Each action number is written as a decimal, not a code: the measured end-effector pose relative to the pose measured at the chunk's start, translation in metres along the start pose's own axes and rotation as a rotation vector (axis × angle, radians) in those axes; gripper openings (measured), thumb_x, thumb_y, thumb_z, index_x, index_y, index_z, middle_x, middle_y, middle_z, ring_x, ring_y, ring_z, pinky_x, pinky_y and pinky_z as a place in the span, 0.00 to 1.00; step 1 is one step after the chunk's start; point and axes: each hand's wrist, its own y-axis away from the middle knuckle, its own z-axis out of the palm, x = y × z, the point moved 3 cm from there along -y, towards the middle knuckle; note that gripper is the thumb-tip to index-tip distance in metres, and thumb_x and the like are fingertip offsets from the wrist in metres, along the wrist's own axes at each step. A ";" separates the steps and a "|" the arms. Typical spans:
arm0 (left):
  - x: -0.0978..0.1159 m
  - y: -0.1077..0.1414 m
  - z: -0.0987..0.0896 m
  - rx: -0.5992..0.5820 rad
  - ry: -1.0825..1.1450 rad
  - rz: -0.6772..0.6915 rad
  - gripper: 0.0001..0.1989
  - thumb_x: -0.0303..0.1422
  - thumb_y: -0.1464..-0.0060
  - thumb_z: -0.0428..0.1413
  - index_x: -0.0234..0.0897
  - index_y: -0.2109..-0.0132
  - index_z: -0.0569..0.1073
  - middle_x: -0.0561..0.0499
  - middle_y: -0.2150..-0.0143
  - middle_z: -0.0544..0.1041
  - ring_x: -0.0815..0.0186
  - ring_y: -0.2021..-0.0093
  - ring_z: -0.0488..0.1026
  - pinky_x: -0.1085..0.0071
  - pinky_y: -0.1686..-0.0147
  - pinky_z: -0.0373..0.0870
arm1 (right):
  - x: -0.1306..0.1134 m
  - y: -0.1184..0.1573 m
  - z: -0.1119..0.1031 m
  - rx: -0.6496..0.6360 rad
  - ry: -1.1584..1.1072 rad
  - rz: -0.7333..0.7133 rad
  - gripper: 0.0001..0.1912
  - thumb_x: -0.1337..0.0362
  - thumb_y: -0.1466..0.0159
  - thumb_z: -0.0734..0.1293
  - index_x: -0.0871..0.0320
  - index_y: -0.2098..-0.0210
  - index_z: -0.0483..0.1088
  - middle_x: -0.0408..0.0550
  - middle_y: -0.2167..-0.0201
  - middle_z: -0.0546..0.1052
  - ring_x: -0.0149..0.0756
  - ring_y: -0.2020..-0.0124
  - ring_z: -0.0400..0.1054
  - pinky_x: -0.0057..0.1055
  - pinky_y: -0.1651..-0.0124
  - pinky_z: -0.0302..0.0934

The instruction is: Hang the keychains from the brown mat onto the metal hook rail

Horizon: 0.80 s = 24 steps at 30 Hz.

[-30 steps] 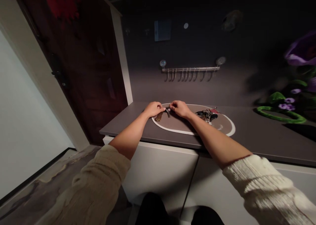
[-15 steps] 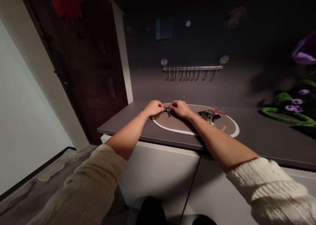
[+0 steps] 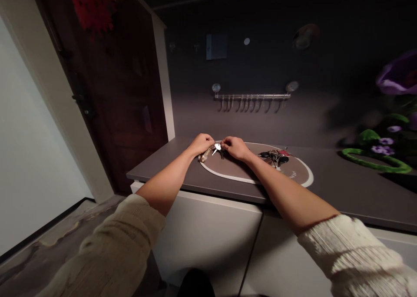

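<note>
Between my two hands hangs a small bunch of keys [image 3: 216,148], one of them catching bright light, over the left end of an oval brown mat [image 3: 234,169] with a white rim. My left hand [image 3: 201,144] pinches the bunch from the left, and a brownish strap-like fob [image 3: 205,155] with pale lettering lies below its fingers. On the other side my right hand [image 3: 235,147] has its fingertips closed at the keys. A second pile of keys [image 3: 275,157] with black and red pieces rests on the mat's right part, beside my right forearm.
Behind the counter [image 3: 182,175], a clear rail with hooks [image 3: 252,97] is fixed to the dark wall. At the right stand purple flowers with a green fuzzy loop [image 3: 374,160]. A dark red door [image 3: 130,93] is at the left, white cabinet fronts [image 3: 208,232] below.
The view has tilted up slightly. Between my hands, the keys have turned so that one shines brightly, and the fob below my left hand now shows its lettering.
</note>
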 end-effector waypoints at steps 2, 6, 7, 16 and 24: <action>-0.003 -0.002 0.001 0.018 0.108 -0.045 0.08 0.29 0.58 0.50 0.31 0.73 0.73 0.52 0.78 0.71 0.74 0.78 0.64 0.77 0.77 0.58 | -0.002 0.001 -0.001 0.010 -0.013 -0.005 0.09 0.67 0.43 0.61 0.59 0.65 0.72 0.47 0.68 0.76 0.31 0.67 0.67 0.24 0.62 0.55; -0.001 -0.001 0.002 0.002 0.389 -0.129 0.06 0.28 0.58 0.51 0.31 0.73 0.71 0.54 0.81 0.69 0.75 0.81 0.63 0.77 0.79 0.58 | -0.003 0.001 -0.002 0.035 -0.066 -0.010 0.09 0.66 0.42 0.61 0.59 0.65 0.71 0.47 0.69 0.76 0.31 0.67 0.66 0.25 0.61 0.55; 0.000 0.000 0.002 -0.012 0.474 -0.150 0.05 0.27 0.57 0.51 0.31 0.73 0.71 0.54 0.81 0.70 0.75 0.81 0.63 0.77 0.78 0.59 | -0.004 0.001 -0.002 0.041 -0.087 -0.012 0.09 0.65 0.42 0.60 0.59 0.65 0.71 0.47 0.69 0.75 0.31 0.67 0.66 0.25 0.61 0.56; 0.006 0.003 0.004 -0.123 0.901 -0.220 0.05 0.24 0.54 0.51 0.28 0.69 0.71 0.49 0.78 0.72 0.73 0.78 0.68 0.76 0.76 0.65 | -0.001 -0.002 -0.002 0.118 -0.436 -0.029 0.11 0.60 0.43 0.60 0.60 0.67 0.69 0.45 0.70 0.74 0.28 0.71 0.65 0.25 0.64 0.57; 0.011 0.005 0.008 -0.217 0.994 -0.156 0.06 0.20 0.55 0.52 0.29 0.66 0.70 0.48 0.72 0.75 0.71 0.70 0.72 0.72 0.63 0.69 | 0.007 -0.009 0.000 0.150 -0.726 -0.030 0.15 0.55 0.47 0.63 0.62 0.71 0.68 0.45 0.73 0.72 0.27 0.72 0.62 0.26 0.64 0.57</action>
